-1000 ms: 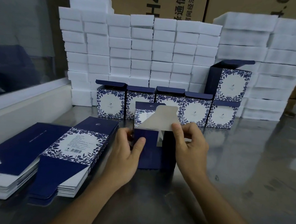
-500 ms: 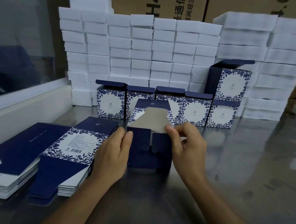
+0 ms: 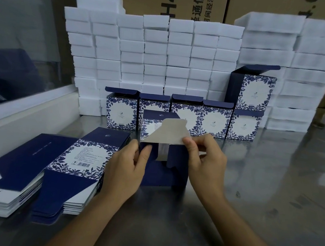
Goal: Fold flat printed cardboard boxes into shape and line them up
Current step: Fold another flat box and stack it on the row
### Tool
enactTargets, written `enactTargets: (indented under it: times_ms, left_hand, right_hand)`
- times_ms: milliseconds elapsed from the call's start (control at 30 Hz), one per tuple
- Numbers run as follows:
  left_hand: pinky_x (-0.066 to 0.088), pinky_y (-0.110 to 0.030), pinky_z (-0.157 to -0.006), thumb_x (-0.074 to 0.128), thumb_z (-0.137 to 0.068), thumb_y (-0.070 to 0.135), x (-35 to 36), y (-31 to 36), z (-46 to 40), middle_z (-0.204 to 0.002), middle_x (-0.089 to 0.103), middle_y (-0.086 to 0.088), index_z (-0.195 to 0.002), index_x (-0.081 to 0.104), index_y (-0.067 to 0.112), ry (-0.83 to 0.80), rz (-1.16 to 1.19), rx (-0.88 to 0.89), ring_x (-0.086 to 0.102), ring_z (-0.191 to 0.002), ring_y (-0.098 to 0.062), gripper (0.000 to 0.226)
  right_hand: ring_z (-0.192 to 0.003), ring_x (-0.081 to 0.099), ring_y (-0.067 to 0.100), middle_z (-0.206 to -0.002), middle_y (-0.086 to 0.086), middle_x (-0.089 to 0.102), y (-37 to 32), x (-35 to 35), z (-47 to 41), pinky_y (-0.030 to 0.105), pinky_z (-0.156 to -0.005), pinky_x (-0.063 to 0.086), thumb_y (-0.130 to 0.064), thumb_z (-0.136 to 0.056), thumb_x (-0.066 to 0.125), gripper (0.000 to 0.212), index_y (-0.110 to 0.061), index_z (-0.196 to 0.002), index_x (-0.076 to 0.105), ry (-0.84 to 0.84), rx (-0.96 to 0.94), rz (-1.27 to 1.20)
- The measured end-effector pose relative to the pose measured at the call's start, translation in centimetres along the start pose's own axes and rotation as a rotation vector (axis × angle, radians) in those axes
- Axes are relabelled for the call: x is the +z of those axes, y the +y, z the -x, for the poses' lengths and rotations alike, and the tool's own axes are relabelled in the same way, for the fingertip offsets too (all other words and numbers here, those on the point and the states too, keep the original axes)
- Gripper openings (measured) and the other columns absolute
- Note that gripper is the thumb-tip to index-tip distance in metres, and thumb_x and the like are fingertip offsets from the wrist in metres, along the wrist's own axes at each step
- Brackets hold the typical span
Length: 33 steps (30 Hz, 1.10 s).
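- We count six folded boxes (image 3: pixel 214 121) done: five in a row along the table's (image 3: pixel 272 174) far edge, one more stacked on the rightmost.
- A seventh box (image 3: pixel 162 173) stands mid-table, in front of the row, with its end flaps not yet closed.
- Our left hand (image 3: pixel 124 171) grips its left wall, thumb curled over the edge; our right hand (image 3: pixel 204 159) pinches the grey flap (image 3: pixel 168 132).
- Two stacks of flats (image 3: pixel 77 160) wait at the near-left corner, too many sheets to count, so we judge most of the folding remains.
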<state>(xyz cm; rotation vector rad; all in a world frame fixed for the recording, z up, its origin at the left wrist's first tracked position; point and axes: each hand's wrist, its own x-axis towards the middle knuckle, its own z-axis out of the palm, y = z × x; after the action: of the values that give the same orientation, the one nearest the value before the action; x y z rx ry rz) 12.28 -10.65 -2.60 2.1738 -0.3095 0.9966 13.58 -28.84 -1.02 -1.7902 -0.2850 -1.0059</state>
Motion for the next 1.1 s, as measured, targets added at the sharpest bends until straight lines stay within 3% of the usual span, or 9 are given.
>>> enactTargets:
  times_ms: [167,467,533,600,667,900,967,1033,1100]
  left_hand:
    - [0.029,-0.031,-0.051,0.033,-0.087,0.064,0.7,-0.5,0.5,-0.054,0.042,0.007,-0.061,0.034,0.023,-0.167,-0.070,-0.064,0.047,-0.052,-0.015,0.048]
    - [0.038,-0.036,-0.056,0.049,-0.096,0.048,0.7,-0.9,0.1,-0.058,0.048,0.001,-0.059,0.040,0.017,-0.245,-0.137,-0.110,0.053,-0.059,-0.025,0.049]
    - [0.042,-0.038,-0.072,0.045,-0.097,0.052,0.7,-1.0,0.2,-0.079,0.054,0.003,-0.066,0.048,0.020,-0.376,-0.273,-0.101,0.056,-0.083,-0.025,0.044]
    - [0.035,-0.042,-0.093,0.038,-0.099,0.053,1.0,-1.4,0.4,-0.113,0.052,0.002,-0.093,0.064,0.022,-0.553,-0.454,-0.110,0.045,-0.111,-0.022,0.041]
    - [0.027,-0.042,-0.099,0.035,-0.101,0.050,1.2,-1.7,0.5,-0.127,0.046,0.003,-0.109,0.065,0.023,-0.622,-0.483,-0.132,0.036,-0.119,-0.020,0.042]
    - [0.026,-0.040,-0.094,0.039,-0.101,0.044,1.2,-1.7,0.4,-0.117,0.047,0.003,-0.088,0.062,0.021,-0.585,-0.454,-0.141,0.038,-0.113,-0.019,0.035]
    - [0.028,-0.040,-0.092,0.040,-0.100,0.048,1.1,-1.4,0.5,-0.112,0.048,0.005,-0.077,0.052,0.025,-0.571,-0.437,-0.136,0.040,-0.111,-0.019,0.034]
    - [0.032,-0.039,-0.089,0.042,-0.098,0.050,0.8,-1.0,0.6,-0.103,0.049,0.006,-0.073,0.046,0.025,-0.501,-0.370,-0.137,0.045,-0.105,-0.019,0.035]
    - [0.041,-0.040,-0.086,0.050,-0.096,0.044,0.8,-1.0,0.5,-0.100,0.050,0.006,-0.085,0.049,0.023,-0.353,-0.168,-0.133,0.051,-0.101,-0.020,0.023]
  right_hand:
    - [-0.082,0.063,0.001,-0.081,-0.018,0.066,0.4,-0.5,-0.3,0.038,-0.067,0.052,-0.056,-0.089,0.055,0.031,-0.026,-0.080,0.057,-0.007,0.075,-0.009]
    - [-0.083,0.064,0.002,-0.082,-0.018,0.066,0.6,-0.4,-0.3,0.037,-0.070,0.052,-0.053,-0.090,0.059,0.027,-0.027,-0.080,0.058,0.006,0.085,-0.021]
    - [-0.083,0.064,0.000,-0.081,-0.018,0.066,0.6,-0.5,-0.4,0.033,-0.070,0.051,-0.053,-0.089,0.059,0.026,-0.029,-0.080,0.057,0.015,0.088,-0.027]
    - [-0.083,0.063,-0.002,-0.081,-0.018,0.066,0.6,-0.6,-0.4,0.028,-0.069,0.048,-0.054,-0.087,0.058,0.025,-0.030,-0.079,0.057,0.021,0.090,-0.031]
    - [-0.083,0.062,-0.003,-0.082,-0.018,0.066,0.5,-0.6,-0.5,0.025,-0.069,0.045,-0.055,-0.086,0.057,0.025,-0.032,-0.078,0.057,0.019,0.097,-0.036]
    - [-0.087,0.062,-0.001,-0.086,-0.017,0.066,0.6,-0.5,-0.5,0.025,-0.069,0.047,-0.054,-0.088,0.060,0.023,-0.033,-0.080,0.055,-0.026,0.125,-0.071]
    - [-0.090,0.062,-0.001,-0.090,-0.021,0.065,1.0,-0.6,-0.5,0.024,-0.070,0.048,-0.037,-0.092,0.067,0.015,-0.036,-0.084,0.055,-0.077,0.134,-0.075]
    - [-0.092,0.061,0.000,-0.096,-0.021,0.063,1.3,-0.7,-0.5,0.029,-0.073,0.052,-0.017,-0.092,0.070,0.027,-0.039,-0.090,0.055,-0.146,0.164,-0.081]
    - [-0.091,0.060,0.003,-0.100,-0.017,0.062,1.3,-0.8,-0.5,0.034,-0.072,0.055,-0.007,-0.092,0.069,0.033,-0.038,-0.092,0.055,-0.177,0.192,-0.104]
